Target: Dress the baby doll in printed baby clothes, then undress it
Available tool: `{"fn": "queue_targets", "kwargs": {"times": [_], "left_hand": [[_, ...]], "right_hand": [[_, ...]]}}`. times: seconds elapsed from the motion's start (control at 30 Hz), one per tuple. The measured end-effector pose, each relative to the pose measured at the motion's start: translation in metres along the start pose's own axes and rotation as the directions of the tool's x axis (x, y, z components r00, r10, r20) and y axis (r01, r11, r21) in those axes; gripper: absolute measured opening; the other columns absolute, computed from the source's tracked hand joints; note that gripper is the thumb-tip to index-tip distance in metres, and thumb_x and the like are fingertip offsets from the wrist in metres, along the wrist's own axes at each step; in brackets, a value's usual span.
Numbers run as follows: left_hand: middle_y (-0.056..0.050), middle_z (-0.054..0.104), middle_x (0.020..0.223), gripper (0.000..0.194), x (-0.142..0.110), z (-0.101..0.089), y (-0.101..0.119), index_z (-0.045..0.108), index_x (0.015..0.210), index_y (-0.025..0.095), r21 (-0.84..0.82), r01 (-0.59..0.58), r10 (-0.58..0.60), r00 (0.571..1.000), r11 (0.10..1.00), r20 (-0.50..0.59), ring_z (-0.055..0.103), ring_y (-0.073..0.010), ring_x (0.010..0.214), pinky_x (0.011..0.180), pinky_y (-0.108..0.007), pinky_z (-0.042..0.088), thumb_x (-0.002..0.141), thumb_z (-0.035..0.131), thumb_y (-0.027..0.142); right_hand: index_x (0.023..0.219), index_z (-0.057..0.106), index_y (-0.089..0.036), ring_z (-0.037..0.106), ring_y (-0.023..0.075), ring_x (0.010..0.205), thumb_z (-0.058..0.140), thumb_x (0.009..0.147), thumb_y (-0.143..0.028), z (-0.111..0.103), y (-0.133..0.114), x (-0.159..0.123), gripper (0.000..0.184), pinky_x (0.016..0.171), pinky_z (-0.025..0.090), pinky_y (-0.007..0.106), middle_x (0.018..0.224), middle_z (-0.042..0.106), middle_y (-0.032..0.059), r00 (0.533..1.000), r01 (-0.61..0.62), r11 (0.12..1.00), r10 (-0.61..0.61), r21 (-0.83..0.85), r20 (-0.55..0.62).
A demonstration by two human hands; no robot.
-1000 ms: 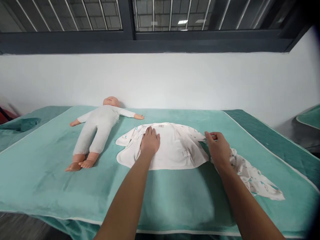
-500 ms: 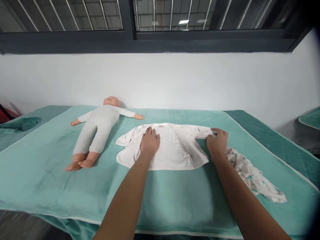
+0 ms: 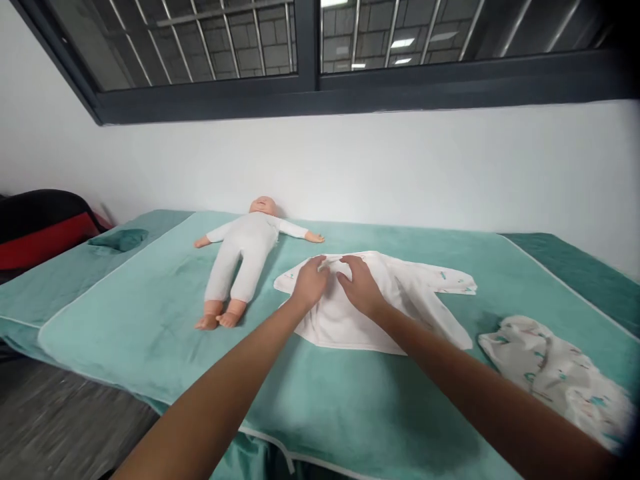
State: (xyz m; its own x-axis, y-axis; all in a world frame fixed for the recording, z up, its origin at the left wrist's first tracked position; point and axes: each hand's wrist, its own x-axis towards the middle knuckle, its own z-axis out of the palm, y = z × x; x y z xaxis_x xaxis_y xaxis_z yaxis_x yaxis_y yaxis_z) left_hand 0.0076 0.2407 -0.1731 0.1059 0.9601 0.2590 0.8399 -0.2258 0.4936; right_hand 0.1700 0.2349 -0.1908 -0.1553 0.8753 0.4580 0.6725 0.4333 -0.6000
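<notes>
A white baby shirt with small printed figures on its sleeves lies spread on the green bed cover. My left hand is at the left side of its collar, fingers bent and closed on the cloth there. Close beside it, my right hand rests over the upper middle of the shirt, its thumb and fingers apart. The shirt's right sleeve lies stretched out; the left one is partly behind my left hand. To the left, a baby doll in a white body suit lies on its back with arms spread.
A crumpled white printed garment lies at the right. The green cover drapes over the bed's front edge. A white wall and a dark-framed barred window stand behind. A black and red item is at far left.
My right hand has left the right sleeve's cuff and come to the middle of the shirt near my left hand. The left hand has moved up toward the collar. The view has turned left.
</notes>
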Motion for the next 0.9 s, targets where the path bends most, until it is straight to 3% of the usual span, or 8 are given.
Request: {"fn": "queue_targets", "kwargs": {"times": [0.1,0.2,0.33,0.43,0.6,0.67,0.77,0.9], "left_hand": [[-0.011,0.05,0.149,0.045,0.007,-0.059,-0.049,0.05,0.138,0.013,-0.001,0.05,-0.05,0.986,0.999,-0.161,0.044,-0.0211,0.139,0.119,-0.038,0.032,0.096,0.039,0.023],[-0.014,0.042,0.153,0.046,0.014,-0.107,-0.109,0.054,0.135,0.01,-0.037,0.179,-0.181,0.927,0.983,-0.327,0.033,-0.0263,0.145,0.123,-0.039,0.022,0.09,0.052,0.022],[-0.02,0.044,0.15,0.054,0.018,-0.131,-0.174,0.05,0.14,0.009,-0.168,0.384,-0.418,0.865,0.908,-0.279,0.042,-0.0345,0.139,0.117,-0.05,0.029,0.089,0.057,0.027],[-0.017,0.06,0.136,0.063,0.018,-0.134,-0.199,0.046,0.144,0.014,-0.262,0.431,-0.479,0.863,0.864,-0.16,0.06,-0.0338,0.12,0.103,-0.05,0.047,0.09,0.057,0.046],[-0.018,0.075,0.102,0.071,0.023,-0.142,-0.208,0.062,0.125,0.012,-0.597,0.509,-0.45,0.854,0.621,0.26,0.073,-0.0306,0.088,0.079,-0.042,0.059,0.085,0.05,0.069],[-0.019,0.076,0.097,0.068,0.025,-0.143,-0.203,0.066,0.119,0.014,-0.651,0.502,-0.436,0.856,0.57,0.279,0.073,-0.0307,0.085,0.08,-0.042,0.059,0.082,0.054,0.07],[-0.017,0.075,0.098,0.065,0.02,-0.141,-0.188,0.065,0.121,0.019,-0.651,0.496,-0.447,0.857,0.574,0.259,0.073,-0.0303,0.085,0.081,-0.042,0.06,0.078,0.061,0.067],[-0.017,0.073,0.109,0.07,0.002,-0.132,-0.144,0.057,0.132,0.022,-0.726,0.509,-0.415,0.848,0.462,0.33,0.073,-0.0306,0.087,0.075,-0.042,0.062,0.075,0.066,0.062]], "right_hand": [[0.128,0.051,-0.017,0.046,0.0293,0.128,0.045,0.092,-0.029,0.044,-0.006,0.04,0.039,0.108,0.038,0.045,0.135,0.052,0.015,0.998,-0.006,1.0,0.007,-0.019,0.054],[0.132,0.048,-0.013,0.044,0.0297,0.128,0.041,0.096,-0.03,0.077,-0.019,0.091,0.041,0.108,0.035,0.043,0.138,0.048,0.0178,0.997,-0.023,0.999,0.026,-0.045,0.067],[0.13,0.05,-0.01,0.041,0.032,0.131,0.043,0.098,-0.04,0.12,-0.043,0.165,0.045,0.108,0.033,0.044,0.139,0.05,0.02,0.987,-0.036,0.996,0.047,-0.078,0.152],[0.125,0.054,-0.009,0.046,0.0335,0.128,0.034,0.1,-0.05,0.149,-0.055,0.214,0.052,0.102,0.037,0.043,0.135,0.055,0.0225,0.966,-0.079,0.993,0.098,-0.086,0.239],[0.11,0.065,-0.009,0.062,0.0301,0.112,0.02,0.098,-0.066,0.179,-0.065,0.258,0.074,0.09,0.043,0.033,0.119,0.068,0.0217,0.908,-0.122,0.991,0.13,-0.045,0.398],[0.113,0.065,-0.009,0.061,0.0293,0.115,0.018,0.095,-0.072,0.183,-0.068,0.26,0.081,0.09,0.042,0.031,0.123,0.068,0.0204,0.902,-0.112,0.993,0.112,-0.024,0.418],[0.12,0.063,-0.008,0.061,0.0294,0.116,0.014,0.093,-0.075,0.179,-0.068,0.251,0.087,0.09,0.042,0.031,0.126,0.067,0.0198,0.895,-0.11,0.994,0.106,-0.014,0.433],[0.118,0.065,-0.011,0.062,0.0308,0.113,0.017,0.092,-0.077,0.145,-0.058,0.236,0.086,0.088,0.042,0.033,0.125,0.067,0.0187,0.887,-0.104,0.994,0.102,-0.021,0.45]]}}
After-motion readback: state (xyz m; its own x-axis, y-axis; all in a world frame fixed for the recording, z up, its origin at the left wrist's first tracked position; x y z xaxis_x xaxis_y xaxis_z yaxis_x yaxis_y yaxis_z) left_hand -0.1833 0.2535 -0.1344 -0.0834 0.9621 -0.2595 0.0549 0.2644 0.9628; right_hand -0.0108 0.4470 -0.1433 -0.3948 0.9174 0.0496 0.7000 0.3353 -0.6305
